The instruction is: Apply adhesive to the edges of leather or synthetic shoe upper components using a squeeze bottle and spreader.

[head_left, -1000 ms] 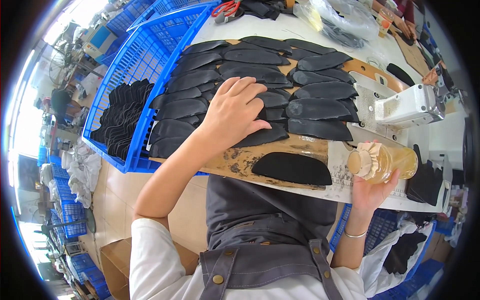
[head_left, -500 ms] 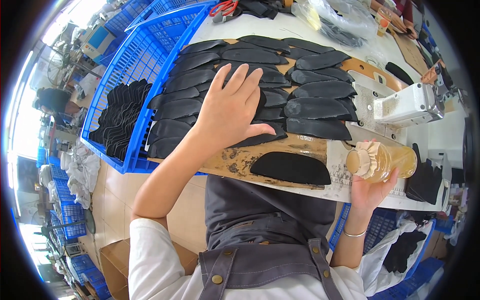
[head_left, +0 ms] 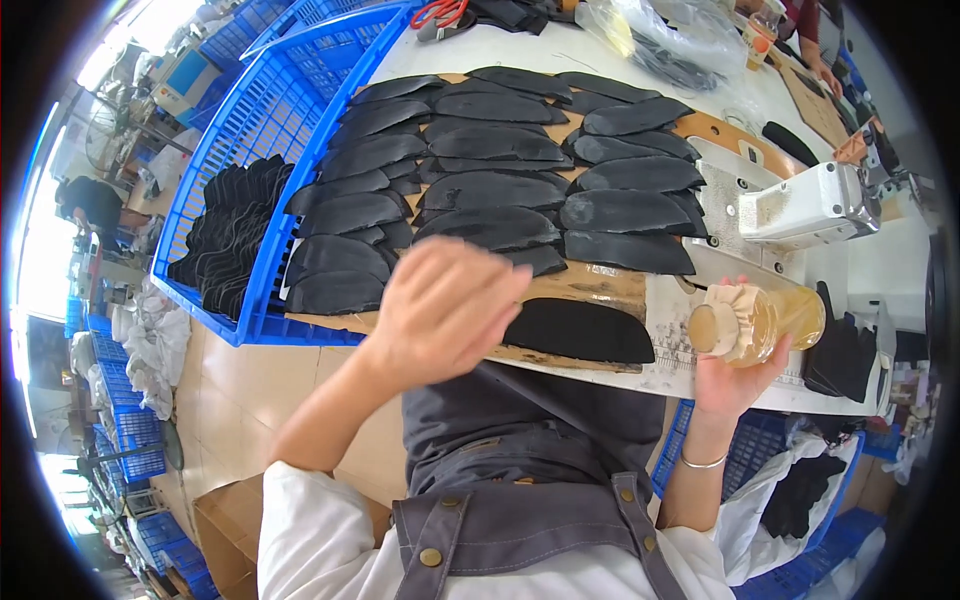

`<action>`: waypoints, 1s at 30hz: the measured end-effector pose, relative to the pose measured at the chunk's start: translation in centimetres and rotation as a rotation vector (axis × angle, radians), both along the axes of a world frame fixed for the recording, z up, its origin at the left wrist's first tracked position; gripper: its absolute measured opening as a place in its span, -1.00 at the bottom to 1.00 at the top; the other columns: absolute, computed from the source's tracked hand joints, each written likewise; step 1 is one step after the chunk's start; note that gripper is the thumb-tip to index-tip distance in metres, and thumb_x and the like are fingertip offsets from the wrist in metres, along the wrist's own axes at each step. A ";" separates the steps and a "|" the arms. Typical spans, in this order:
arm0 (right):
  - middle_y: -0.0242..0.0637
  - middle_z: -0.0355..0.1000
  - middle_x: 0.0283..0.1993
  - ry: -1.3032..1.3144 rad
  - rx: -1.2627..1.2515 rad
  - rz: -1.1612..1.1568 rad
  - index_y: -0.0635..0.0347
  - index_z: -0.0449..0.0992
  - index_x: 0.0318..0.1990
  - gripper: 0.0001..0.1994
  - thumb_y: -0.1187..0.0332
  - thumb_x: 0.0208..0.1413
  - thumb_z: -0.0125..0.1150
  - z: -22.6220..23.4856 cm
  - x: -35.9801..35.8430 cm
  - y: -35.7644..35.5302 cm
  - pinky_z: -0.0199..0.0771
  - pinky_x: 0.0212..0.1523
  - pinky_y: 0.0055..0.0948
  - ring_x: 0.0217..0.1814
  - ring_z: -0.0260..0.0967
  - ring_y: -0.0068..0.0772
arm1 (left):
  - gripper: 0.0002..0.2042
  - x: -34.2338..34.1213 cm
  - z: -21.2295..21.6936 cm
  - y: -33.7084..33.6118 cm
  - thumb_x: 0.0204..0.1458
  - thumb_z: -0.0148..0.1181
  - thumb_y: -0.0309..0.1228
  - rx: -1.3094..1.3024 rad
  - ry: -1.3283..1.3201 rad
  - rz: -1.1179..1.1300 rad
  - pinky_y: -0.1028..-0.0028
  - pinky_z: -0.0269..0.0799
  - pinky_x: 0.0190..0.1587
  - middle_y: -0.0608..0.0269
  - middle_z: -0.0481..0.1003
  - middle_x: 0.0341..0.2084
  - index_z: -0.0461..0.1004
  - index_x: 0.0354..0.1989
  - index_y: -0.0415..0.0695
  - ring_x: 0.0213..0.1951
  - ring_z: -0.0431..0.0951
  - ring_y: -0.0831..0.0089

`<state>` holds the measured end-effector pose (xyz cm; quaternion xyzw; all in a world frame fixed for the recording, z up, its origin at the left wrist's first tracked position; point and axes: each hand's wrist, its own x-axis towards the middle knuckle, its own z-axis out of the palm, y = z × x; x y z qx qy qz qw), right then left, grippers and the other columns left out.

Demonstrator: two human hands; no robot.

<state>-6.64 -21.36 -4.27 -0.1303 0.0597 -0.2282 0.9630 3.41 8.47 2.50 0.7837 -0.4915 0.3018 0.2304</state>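
In my right hand (head_left: 738, 385) is a clear bottle (head_left: 790, 315) of amber liquid, tilted on its side. A pale, gathered cover wraps its mouth, which points left. My left hand (head_left: 445, 315), smeared by motion, hovers over the board's near edge with its fingers bent. It is beside the left end of a single flat black half-oval piece (head_left: 585, 332), and whether it touches that piece is unclear. Beyond it, overlapping rows of curved black pieces (head_left: 495, 190) lie on a brown board (head_left: 600, 285), several with a dull, smeared sheen.
A blue basket (head_left: 335, 150) with stacked wavy black pieces (head_left: 235, 235) stands at the left. To the right are a white metal machine arm (head_left: 810, 208) and dark pieces (head_left: 842, 350). Red-handled scissors (head_left: 440, 14) and plastic bags (head_left: 665, 40) lie at the back, near another person's hand (head_left: 825, 75).
My left hand has drawn back from the black rows toward me, its fingers going from spread to bent. My right hand keeps the bottle in nearly the same place.
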 end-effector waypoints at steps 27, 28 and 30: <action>-0.11 0.20 0.05 -0.151 -2.299 0.039 0.30 0.11 0.07 -0.31 0.37 -0.29 0.29 7.5 4.4 13.5 0.24 0.06 -0.37 0.05 0.22 -0.32 | -0.80 -3.2 -8.4 3.1 -0.27 0.28 -0.45 -0.181 0.029 0.031 0.44 0.44 -0.13 0.28 0.48 -0.25 0.53 -0.38 -0.12 -0.17 0.50 0.39; -0.14 0.20 0.04 -0.124 -2.292 0.105 0.30 0.18 0.02 -0.36 0.38 -0.30 0.29 7.8 4.4 13.3 0.25 0.04 -0.39 0.03 0.22 -0.34 | -0.80 -3.3 -8.4 3.2 -0.27 0.27 -0.45 -0.166 0.035 0.040 0.43 0.44 -0.13 0.28 0.48 -0.24 0.53 -0.38 -0.11 -0.17 0.50 0.40; -0.13 0.21 0.03 0.031 -2.061 0.157 0.31 0.23 -0.01 -0.41 0.40 -0.30 0.28 6.9 3.9 13.4 0.26 0.01 -0.38 0.02 0.22 -0.32 | -0.80 -3.1 -8.4 3.1 -0.28 0.26 -0.46 -0.170 0.042 0.020 0.43 0.44 -0.13 0.29 0.48 -0.25 0.53 -0.39 -0.11 -0.18 0.50 0.39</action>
